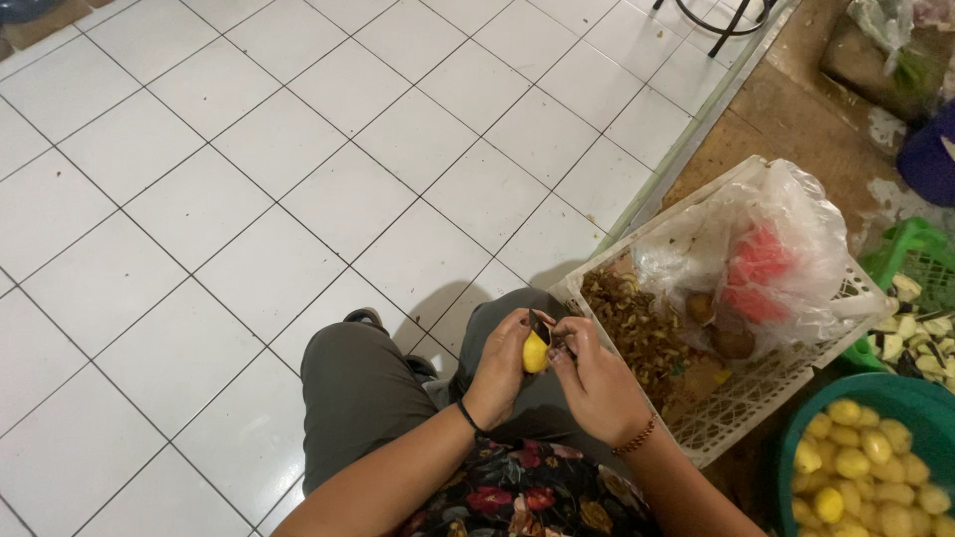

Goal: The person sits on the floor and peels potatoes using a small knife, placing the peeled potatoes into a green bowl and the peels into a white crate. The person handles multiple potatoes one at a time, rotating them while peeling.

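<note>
My left hand (500, 370) grips a small yellow peeled potato (535, 352) over my lap. My right hand (595, 380) is closed around a thin dark peeling tool (543, 328) whose tip rests against the potato's top. Both hands meet just left of a white plastic crate (736, 413). I sit with grey trousers and a floral top, knees pointing at the tiled floor.
The white crate holds brown peelings (642, 333), a few unpeeled potatoes (733, 343) and a crumpled plastic bag (771, 254). A green basin (900, 398) of peeled yellow potatoes (858, 467) stands at bottom right. A green basket (920, 261) with cut pieces is further right. White tiles (249, 179) spread left.
</note>
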